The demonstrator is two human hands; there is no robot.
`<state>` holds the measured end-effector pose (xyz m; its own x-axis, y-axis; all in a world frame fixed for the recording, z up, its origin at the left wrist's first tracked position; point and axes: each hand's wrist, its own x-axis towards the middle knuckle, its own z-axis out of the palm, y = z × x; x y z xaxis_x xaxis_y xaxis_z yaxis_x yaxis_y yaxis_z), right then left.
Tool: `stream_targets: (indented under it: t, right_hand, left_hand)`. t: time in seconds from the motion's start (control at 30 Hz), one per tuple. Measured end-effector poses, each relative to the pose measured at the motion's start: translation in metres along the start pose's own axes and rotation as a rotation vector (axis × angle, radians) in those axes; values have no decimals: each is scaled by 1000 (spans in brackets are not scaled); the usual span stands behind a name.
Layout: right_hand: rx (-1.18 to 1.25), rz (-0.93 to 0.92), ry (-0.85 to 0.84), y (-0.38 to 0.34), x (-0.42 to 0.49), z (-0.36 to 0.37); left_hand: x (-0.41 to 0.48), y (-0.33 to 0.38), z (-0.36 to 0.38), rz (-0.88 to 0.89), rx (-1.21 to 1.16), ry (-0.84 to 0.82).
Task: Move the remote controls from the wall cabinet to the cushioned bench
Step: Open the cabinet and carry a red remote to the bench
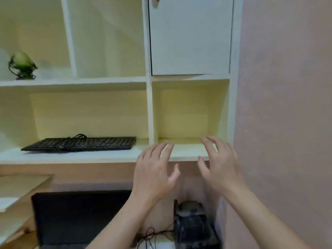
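Note:
The white wall cabinet [149,108] fills the upper view. Its lower right compartment [188,112] stands in front of me with a bare pale-yellow floor. My left hand [154,171] and my right hand [219,166] are both raised at the front edge of that compartment, fingers spread and holding nothing. No remote control shows in any compartment. The cushioned bench is out of view.
A black keyboard [80,143] with a coiled cable lies on the lower left shelf. A green ornament [22,65] stands on the shelf above. A closed door [190,35] covers the upper right compartment. Below are a dark monitor [79,218], a black device [194,225] and wires [154,234].

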<state>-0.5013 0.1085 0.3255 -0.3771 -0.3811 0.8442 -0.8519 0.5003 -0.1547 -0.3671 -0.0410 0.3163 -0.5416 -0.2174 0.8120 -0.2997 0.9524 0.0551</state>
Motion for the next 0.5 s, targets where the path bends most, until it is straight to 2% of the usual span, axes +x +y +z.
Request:
stream_targets:
  t: [0.27, 0.5]
  right_hand:
    - [-28, -136, 202, -26, 103, -61]
    - [-67, -216, 300, -44, 163, -72]
  left_hand:
    - [109, -11, -71, 38, 82, 257]
    - [159, -51, -104, 23, 165, 323]
